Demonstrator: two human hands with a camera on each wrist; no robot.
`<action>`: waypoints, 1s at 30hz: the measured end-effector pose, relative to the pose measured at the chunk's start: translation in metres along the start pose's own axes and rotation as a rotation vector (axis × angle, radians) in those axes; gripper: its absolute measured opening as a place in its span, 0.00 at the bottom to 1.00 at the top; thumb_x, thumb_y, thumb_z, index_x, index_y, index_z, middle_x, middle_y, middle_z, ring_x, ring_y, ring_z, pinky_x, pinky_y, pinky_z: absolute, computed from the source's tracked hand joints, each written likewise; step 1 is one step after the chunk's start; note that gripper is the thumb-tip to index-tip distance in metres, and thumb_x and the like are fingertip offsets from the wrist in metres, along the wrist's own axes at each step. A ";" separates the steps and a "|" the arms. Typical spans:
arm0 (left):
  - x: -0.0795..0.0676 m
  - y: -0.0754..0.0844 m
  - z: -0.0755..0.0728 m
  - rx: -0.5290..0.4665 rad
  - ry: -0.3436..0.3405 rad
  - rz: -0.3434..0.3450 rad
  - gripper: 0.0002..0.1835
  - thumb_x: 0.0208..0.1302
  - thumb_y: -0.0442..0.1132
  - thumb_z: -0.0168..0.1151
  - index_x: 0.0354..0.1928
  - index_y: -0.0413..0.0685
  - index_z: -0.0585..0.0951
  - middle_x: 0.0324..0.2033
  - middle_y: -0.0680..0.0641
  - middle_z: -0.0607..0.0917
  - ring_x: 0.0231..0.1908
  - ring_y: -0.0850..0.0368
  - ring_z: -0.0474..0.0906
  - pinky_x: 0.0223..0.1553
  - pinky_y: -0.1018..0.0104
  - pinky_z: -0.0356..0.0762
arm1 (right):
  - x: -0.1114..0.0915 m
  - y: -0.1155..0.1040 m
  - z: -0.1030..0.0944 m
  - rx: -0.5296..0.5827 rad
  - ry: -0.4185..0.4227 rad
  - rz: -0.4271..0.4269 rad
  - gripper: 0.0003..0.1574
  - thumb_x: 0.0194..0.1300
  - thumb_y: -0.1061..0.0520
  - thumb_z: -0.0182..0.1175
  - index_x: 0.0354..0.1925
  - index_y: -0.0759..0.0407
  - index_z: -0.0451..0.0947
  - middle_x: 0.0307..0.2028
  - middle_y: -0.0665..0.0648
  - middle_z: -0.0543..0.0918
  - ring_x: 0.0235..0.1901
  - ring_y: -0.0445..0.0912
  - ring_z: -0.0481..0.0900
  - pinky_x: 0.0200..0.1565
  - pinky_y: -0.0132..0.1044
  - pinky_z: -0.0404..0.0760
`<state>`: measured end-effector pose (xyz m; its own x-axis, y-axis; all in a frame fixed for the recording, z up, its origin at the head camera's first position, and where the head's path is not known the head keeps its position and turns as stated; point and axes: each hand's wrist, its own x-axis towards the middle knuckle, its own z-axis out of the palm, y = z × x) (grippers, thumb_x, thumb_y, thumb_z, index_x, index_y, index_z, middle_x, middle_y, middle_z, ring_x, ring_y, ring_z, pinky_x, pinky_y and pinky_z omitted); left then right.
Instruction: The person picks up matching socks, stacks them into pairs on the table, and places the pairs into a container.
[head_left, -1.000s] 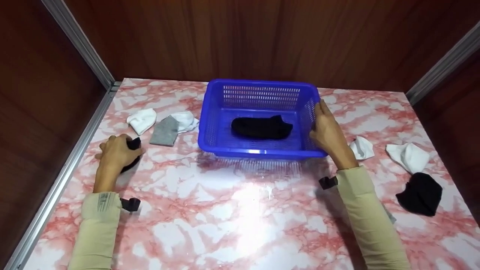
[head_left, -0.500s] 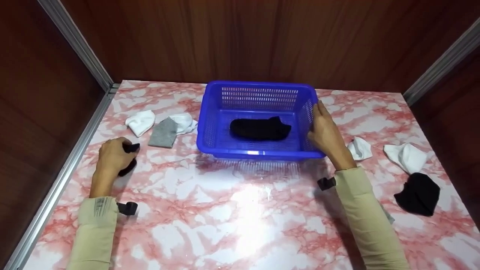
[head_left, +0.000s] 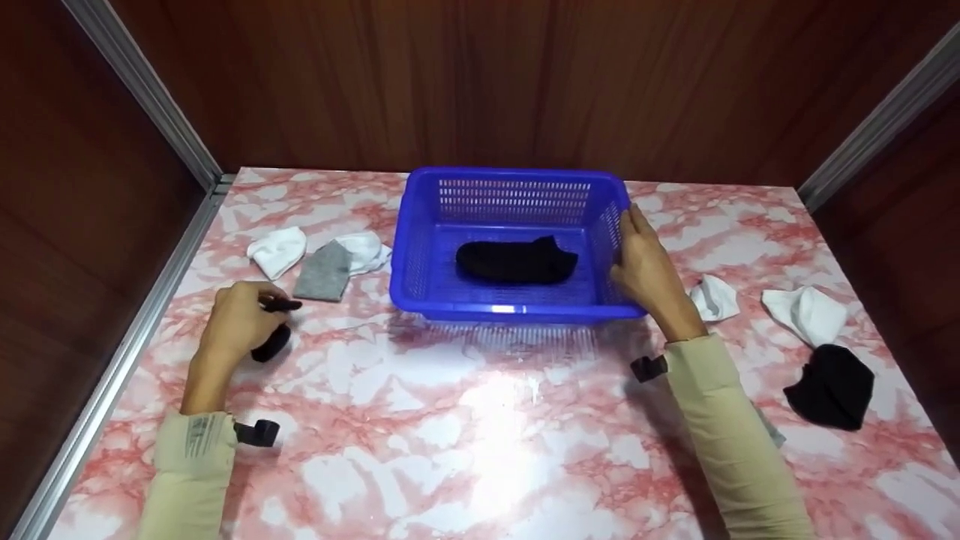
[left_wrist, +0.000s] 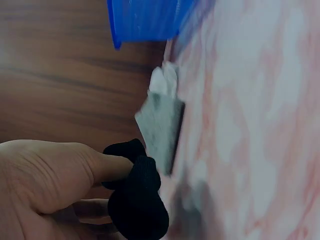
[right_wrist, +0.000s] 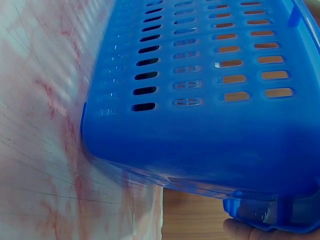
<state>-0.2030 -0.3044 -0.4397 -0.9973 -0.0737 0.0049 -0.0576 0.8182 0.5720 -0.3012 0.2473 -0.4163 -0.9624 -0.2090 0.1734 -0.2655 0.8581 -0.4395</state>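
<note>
My left hand (head_left: 238, 319) pinches a black sock (left_wrist: 137, 200) between thumb and fingers; in the left wrist view the sock bulges out below the thumb, raised over the table. With my right hand (head_left: 651, 271) I hold the right side of a blue plastic basket (head_left: 502, 309), fingers along its rim. Inside the basket lies another black sock (head_left: 517, 261), flat. Just beyond my left hand are a grey sock (head_left: 324, 271), a white sock (head_left: 364, 251) partly under it, and a separate white sock (head_left: 277, 251). The right wrist view shows the slotted basket wall up close.
To the right of the basket lie two white socks (head_left: 808, 313) (head_left: 716, 298) and a black sock (head_left: 831, 386). A grey piece (head_left: 771, 431) peeks out beside my right sleeve. Wood-grain panels (head_left: 480, 82) enclose the marbled table (head_left: 420, 450).
My left hand has lifted the black sock and shifted slightly right and toward me. My right hand stays on the basket; the whole view has drifted a little.
</note>
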 end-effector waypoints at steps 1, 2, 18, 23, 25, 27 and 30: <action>-0.001 0.005 0.000 -0.004 0.006 0.017 0.12 0.64 0.33 0.69 0.49 0.39 0.89 0.47 0.33 0.91 0.52 0.32 0.84 0.57 0.38 0.78 | 0.000 0.000 0.000 0.003 -0.001 0.003 0.51 0.58 0.69 0.51 0.78 0.80 0.50 0.79 0.80 0.52 0.79 0.72 0.55 0.80 0.61 0.58; -0.003 0.009 0.001 -0.007 0.010 0.035 0.12 0.63 0.32 0.68 0.48 0.39 0.89 0.47 0.34 0.91 0.52 0.33 0.85 0.57 0.39 0.78 | 0.000 0.000 0.000 0.007 -0.004 0.008 0.51 0.57 0.69 0.50 0.78 0.80 0.50 0.79 0.80 0.51 0.79 0.72 0.54 0.80 0.61 0.57; -0.036 0.100 0.014 -0.131 -0.132 0.180 0.14 0.63 0.30 0.68 0.51 0.44 0.89 0.47 0.38 0.91 0.49 0.39 0.87 0.55 0.40 0.84 | 0.001 0.001 0.000 0.052 0.048 -0.006 0.43 0.64 0.69 0.51 0.76 0.78 0.57 0.78 0.80 0.56 0.77 0.73 0.60 0.79 0.63 0.60; -0.050 0.129 0.029 -0.207 -0.211 0.237 0.17 0.61 0.28 0.69 0.51 0.47 0.89 0.50 0.41 0.89 0.52 0.43 0.85 0.59 0.42 0.83 | -0.004 0.001 0.001 0.088 0.137 -0.037 0.34 0.69 0.67 0.53 0.71 0.77 0.65 0.75 0.81 0.62 0.74 0.74 0.64 0.77 0.64 0.62; -0.054 0.139 0.036 -0.228 -0.231 0.270 0.17 0.60 0.28 0.70 0.50 0.50 0.90 0.48 0.44 0.90 0.51 0.46 0.85 0.58 0.46 0.85 | -0.009 -0.003 -0.001 0.099 0.178 -0.048 0.33 0.70 0.66 0.55 0.70 0.76 0.67 0.74 0.80 0.63 0.73 0.74 0.65 0.77 0.64 0.63; -0.058 0.149 0.043 -0.248 -0.243 0.297 0.17 0.59 0.28 0.71 0.49 0.52 0.90 0.47 0.46 0.90 0.50 0.49 0.85 0.57 0.48 0.85 | -0.016 -0.009 -0.003 0.103 0.217 -0.070 0.31 0.71 0.65 0.56 0.69 0.76 0.69 0.73 0.78 0.66 0.73 0.73 0.66 0.77 0.63 0.63; -0.063 0.161 0.053 -0.282 -0.256 0.353 0.18 0.59 0.29 0.71 0.52 0.50 0.89 0.47 0.46 0.91 0.48 0.50 0.86 0.55 0.50 0.86 | -0.027 -0.023 -0.009 0.119 0.260 -0.119 0.28 0.71 0.64 0.59 0.66 0.74 0.72 0.72 0.75 0.69 0.72 0.70 0.67 0.76 0.62 0.65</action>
<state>-0.1520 -0.1379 -0.3912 -0.9352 0.3495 0.0566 0.2635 0.5802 0.7707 -0.2685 0.2372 -0.4032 -0.8816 -0.1646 0.4424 -0.3948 0.7708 -0.5000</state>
